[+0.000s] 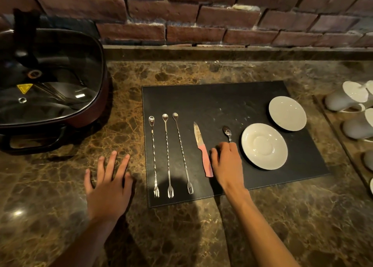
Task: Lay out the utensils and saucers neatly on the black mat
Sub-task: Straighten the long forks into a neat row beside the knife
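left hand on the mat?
No, the left hand lies flat on the marble counter, just left of the black mat, with its fingers spread and holding nothing.

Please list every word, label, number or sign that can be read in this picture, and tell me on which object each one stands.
No words, brands or numbers can be read.
Yellow triangular warning sticker on the glass lid of the electric pot: a sign only; its symbol is too small and blurred to make out.
Knife blade: a faint pattern, not legible as text.
Saucers, long spoons, mat: no markings visible.
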The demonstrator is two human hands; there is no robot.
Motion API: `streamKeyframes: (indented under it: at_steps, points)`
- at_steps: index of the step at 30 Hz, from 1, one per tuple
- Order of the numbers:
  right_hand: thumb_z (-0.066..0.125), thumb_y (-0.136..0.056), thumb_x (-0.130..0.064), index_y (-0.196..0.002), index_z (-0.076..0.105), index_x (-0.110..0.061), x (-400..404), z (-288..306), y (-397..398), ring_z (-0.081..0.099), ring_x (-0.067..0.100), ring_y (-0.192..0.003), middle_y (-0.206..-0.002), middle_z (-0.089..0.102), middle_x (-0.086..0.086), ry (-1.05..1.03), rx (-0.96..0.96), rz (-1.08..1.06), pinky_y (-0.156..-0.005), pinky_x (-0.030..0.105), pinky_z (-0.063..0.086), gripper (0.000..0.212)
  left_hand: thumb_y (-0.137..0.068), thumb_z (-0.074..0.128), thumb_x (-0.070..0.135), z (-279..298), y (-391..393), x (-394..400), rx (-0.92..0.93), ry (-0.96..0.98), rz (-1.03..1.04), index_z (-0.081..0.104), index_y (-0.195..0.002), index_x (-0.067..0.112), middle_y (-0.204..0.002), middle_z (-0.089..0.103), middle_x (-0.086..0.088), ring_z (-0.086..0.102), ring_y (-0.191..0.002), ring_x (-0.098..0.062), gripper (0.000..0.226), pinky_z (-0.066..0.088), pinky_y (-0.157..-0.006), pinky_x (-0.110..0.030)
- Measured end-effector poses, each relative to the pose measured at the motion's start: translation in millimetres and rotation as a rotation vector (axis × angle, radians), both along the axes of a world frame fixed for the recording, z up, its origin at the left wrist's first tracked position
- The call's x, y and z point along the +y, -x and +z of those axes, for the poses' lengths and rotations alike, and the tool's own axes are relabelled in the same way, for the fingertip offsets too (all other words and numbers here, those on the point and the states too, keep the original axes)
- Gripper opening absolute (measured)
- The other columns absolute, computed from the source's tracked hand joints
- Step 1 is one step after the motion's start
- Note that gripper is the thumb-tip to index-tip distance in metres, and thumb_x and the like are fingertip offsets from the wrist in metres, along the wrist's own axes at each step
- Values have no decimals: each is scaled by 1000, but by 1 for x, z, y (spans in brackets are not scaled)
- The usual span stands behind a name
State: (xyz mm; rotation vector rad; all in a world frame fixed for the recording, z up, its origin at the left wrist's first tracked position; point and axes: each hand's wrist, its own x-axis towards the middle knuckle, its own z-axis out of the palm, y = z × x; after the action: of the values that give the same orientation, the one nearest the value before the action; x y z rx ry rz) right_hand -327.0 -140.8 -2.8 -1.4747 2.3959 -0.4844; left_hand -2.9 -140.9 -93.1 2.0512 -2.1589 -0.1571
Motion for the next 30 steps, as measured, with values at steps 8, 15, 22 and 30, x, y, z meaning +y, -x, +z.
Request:
streamKeyframes:
  at_steps: [8,15,22,30]
  points:
    - [53,-100,-15,-104,65,4,-29,13,50,62,41,-84,-103,63,24,-166,180,11,-70,41,47,23,-106,22,50,3,2,1,6,6,10,30,-159,44,-172,22,10,19,-160,-22,54,9,-125,-56]
    - [56,-98,-14,-100,69,6,-42,9,52,65,41,-78,-94,69,25,-199,161,2,-67,40,50,23,-106,20,51,3,1,1,7,15,-1,33,-159,42,-171,24,8,21,-159,-24,55,12,-124,-59]
    - [56,-95,-8,-94,68,7,-61,12,48,48,27,-55,-79,64,19,-214,134,15,-61,34,43,19,-105,25,48,5,1,2,0,23,-10,37,-158,40,-171,28,5,26,-158,-27,55,15,-123,-61]
    - [63,-95,-18,-83,75,1,-86,9,59,70,26,-68,-69,72,16,-158,-140,15,-75,37,57,26,-104,28,45,14,4,3,4,-4,-7,38,-158,37,-171,29,3,26,-158,-27,55,17,-123,-63]
